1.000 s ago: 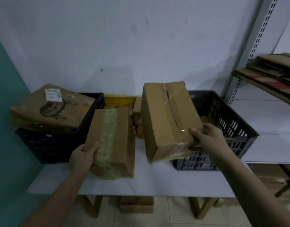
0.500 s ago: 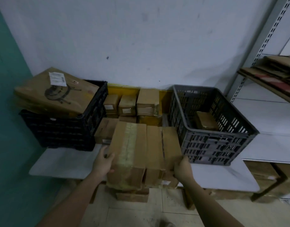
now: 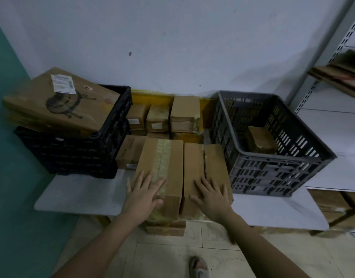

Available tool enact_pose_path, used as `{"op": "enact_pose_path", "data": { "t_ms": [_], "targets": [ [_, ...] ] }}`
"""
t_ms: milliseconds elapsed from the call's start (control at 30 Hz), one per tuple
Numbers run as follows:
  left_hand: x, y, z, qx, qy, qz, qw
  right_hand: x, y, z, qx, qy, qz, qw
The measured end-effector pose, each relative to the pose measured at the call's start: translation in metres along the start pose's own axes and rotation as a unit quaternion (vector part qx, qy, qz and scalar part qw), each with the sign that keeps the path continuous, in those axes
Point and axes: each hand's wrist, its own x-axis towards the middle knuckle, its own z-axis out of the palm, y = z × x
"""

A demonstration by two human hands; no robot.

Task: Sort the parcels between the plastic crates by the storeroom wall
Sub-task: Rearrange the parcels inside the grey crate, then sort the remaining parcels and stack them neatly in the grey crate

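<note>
Two boxes lie side by side on the table point(image 3: 76, 193) between the crates, near ends overhanging its front edge. The left hand point(image 3: 144, 194) rests flat, fingers spread, on the left box point(image 3: 168, 157); the right hand point(image 3: 211, 196) likewise on the right box point(image 3: 194, 163). Black crate point(image 3: 72, 153) at 10 o'clock, grey crate point(image 3: 272, 171) at 2; bare tabletop at 8 and 4

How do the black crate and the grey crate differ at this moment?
The black crate sits left and is topped by a large labelled box that overhangs its rim; the grey crate sits right, open-topped, with one small parcel inside. Both are slotted plastic crates standing on the white table.
</note>
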Motion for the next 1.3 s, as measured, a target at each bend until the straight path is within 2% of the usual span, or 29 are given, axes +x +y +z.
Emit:
{"op": "enact_pose_path", "data": {
  "t_ms": [133, 267, 533, 667, 767, 833, 1000, 1167, 1300],
  "targets": [
    [0.026, 0.003, -0.009, 0.049, 0.0, 0.005, 0.999, 0.031, 0.006, -0.005, -0.009, 0.005, -0.007, 1.0],
    [0.062, -0.006, -0.017, 0.053, -0.019, 0.036, 0.998, 0.057, 0.009, -0.011, -0.004, 0.018, -0.002, 1.0],
    [0.112, -0.009, -0.021, 0.027, -0.032, -0.005, 0.999, 0.093, 0.018, -0.026, 0.009, 0.024, -0.017, 1.0],
    [0.117, -0.015, -0.043, -0.005, -0.098, 0.007, 0.995, 0.105, 0.014, -0.037, 0.009, 0.0, -0.013, 1.0],
    [0.114, -0.012, -0.071, -0.07, -0.166, -0.002, 0.984, 0.105, 0.009, -0.053, 0.028, -0.044, -0.013, 0.999],
    [0.112, 0.001, -0.085, -0.109, -0.145, -0.011, 0.983, 0.101, 0.004, -0.072, 0.079, -0.041, -0.025, 0.996],
    [0.117, 0.048, -0.115, -0.158, -0.039, 0.069, 0.984, 0.077, 0.004, -0.134, 0.178, 0.079, -0.084, 0.977],
    [0.141, 0.1, -0.15, -0.168, 0.016, 0.176, 0.97, 0.045, 0.058, -0.173, 0.298, 0.207, 0.01, 0.932],
    [0.164, 0.144, -0.159, -0.214, 0.033, 0.201, 0.955, 0.043, 0.118, -0.193, 0.311, 0.22, 0.073, 0.922]
  ]
}}
